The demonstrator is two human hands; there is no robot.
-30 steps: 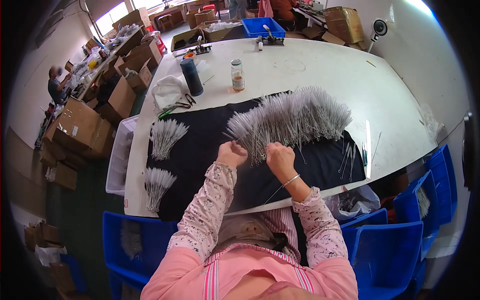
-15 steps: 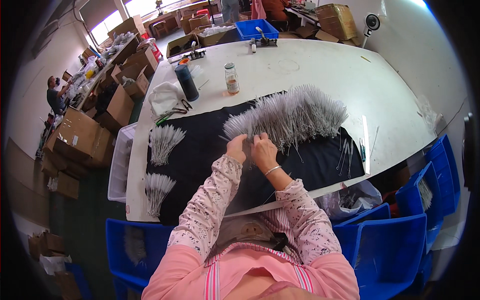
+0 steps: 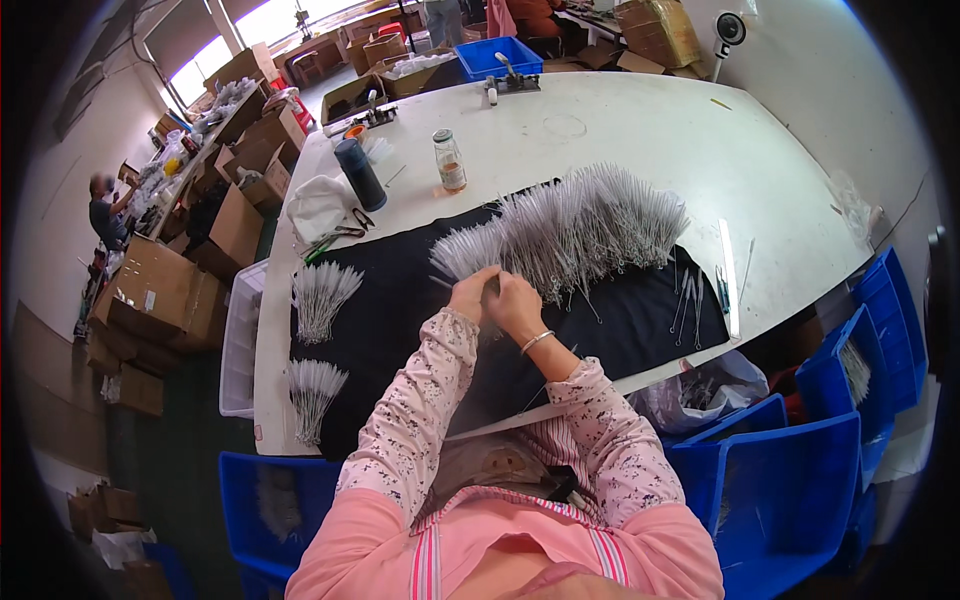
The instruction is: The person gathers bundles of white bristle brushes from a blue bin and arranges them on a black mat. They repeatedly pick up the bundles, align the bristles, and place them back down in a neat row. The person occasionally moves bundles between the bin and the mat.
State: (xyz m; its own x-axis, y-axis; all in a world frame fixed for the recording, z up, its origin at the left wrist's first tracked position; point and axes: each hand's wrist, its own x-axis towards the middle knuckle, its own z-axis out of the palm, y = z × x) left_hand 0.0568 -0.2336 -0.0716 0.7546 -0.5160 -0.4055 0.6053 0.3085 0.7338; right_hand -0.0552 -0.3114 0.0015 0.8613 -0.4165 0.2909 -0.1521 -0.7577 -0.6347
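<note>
A large heap of small white-bristled wire brushes lies fanned out on a black cloth, with its looped wire ends toward me. At the heap's near left edge, my left hand has its fingers closed. My right hand, with a bracelet at the wrist, is closed right against it. What the fingers pinch is hidden, though brush tips show just beside the left hand. Two smaller brush bundles, an upper one and a lower one, lie at the cloth's left side. A few loose brushes lie at the right.
Farther back on the white table stand a dark bottle and a glass jar. Pliers lie near a white cloth. A ruler lies at right. Blue bins flank me; a person works far left.
Both hands have drawn closer together, and the right hand's fingers have come off the brush heap toward the left hand. The whole view has shifted slightly.
</note>
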